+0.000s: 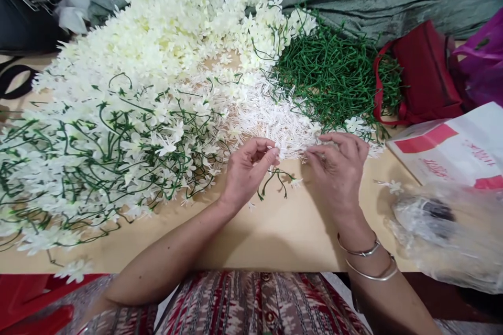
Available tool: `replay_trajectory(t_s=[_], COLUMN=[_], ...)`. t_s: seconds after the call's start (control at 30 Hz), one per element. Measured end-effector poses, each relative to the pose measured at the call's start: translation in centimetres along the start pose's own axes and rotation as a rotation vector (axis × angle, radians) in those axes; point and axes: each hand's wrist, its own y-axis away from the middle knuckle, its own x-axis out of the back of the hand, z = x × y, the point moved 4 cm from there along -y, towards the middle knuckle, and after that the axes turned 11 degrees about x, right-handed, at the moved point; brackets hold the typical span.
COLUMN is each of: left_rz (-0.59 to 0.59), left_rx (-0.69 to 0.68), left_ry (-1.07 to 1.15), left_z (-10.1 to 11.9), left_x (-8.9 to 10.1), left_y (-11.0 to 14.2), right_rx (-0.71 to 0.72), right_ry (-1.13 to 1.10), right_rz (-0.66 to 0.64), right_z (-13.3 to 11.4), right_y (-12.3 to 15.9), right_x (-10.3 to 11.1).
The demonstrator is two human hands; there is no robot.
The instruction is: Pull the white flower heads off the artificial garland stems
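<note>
My left hand is closed in a pinch on a small white artificial flower, largely covered by the fingertips. To its right, my right hand has thumb and fingers drawn together at the edge of a heap of thin white stamens; what sits in that pinch is too small to make out. Below the left fingertips, a few curved green stems lie on the table. A loose pile of green plastic stems rises beyond my right hand.
White flower heads are heaped at the back left, with stemmed flowers in front of them. On the right are a red bag, a white and red paper bag and clear plastic. A black bag stands far left.
</note>
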Motion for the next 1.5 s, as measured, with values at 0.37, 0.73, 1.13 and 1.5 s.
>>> replay_trajectory(t_s=[0.37,0.73,1.13,1.5], left_rz=[0.028,0.012,0.109,0.154], left_rx=[-0.007,-0.084,-0.501,-0.494], left_ry=[-0.025,0.011,-0.666,-0.906], left_z=[-0.5,-0.1,3.3,2.6], left_x=[0.1,0.1,0.6,-0.6], left_y=[-0.2,-0.3,0.0,-2.7], right_rx=[-0.225,-0.126,-0.018,-0.114], right_ry=[-0.255,-0.21,-0.201,-0.365], right_rz=[0.066,-0.196,0.115,0.091], right_z=[-1.8,-2.6,-2.7,-2.0], right_y=[-0.2,-3.8,-4.6,-4.3], right_x=[1.2,4.0,0.9,0.5])
